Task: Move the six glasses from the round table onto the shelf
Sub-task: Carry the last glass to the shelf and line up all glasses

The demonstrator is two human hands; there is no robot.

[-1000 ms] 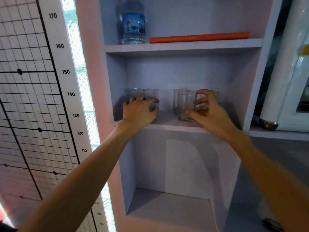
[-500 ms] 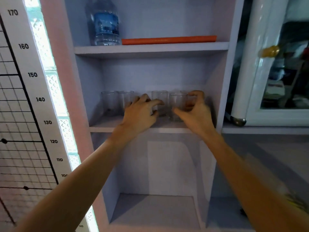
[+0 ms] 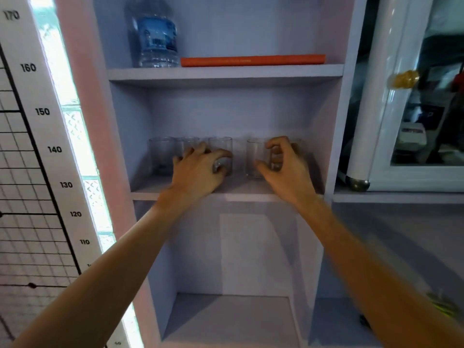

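Several clear glasses stand in a row on the middle shelf [image 3: 241, 190] of a pale shelf unit. Two of them, the far-left glass [image 3: 160, 154] and its neighbour [image 3: 187, 146], stand free. My left hand [image 3: 200, 172] wraps its fingers around the third glass [image 3: 222, 146]. My right hand [image 3: 288, 169] grips the right side of another glass [image 3: 257, 156], thumb low and fingers at the rim. One more glass [image 3: 297, 146] is mostly hidden behind that hand. A gap separates the two held glasses. The round table is out of view.
On the shelf above stand a water bottle [image 3: 155, 33] and a flat orange book [image 3: 251, 60]. The compartment below [image 3: 226, 317] holds nothing. A white cabinet with a glass door [image 3: 414, 126] adjoins on the right; a height chart [image 3: 37, 151] hangs on the left.
Both hands have reached deeper into the shelf with their glasses. The view has shifted right and come closer, and the two held glasses now stand further apart.
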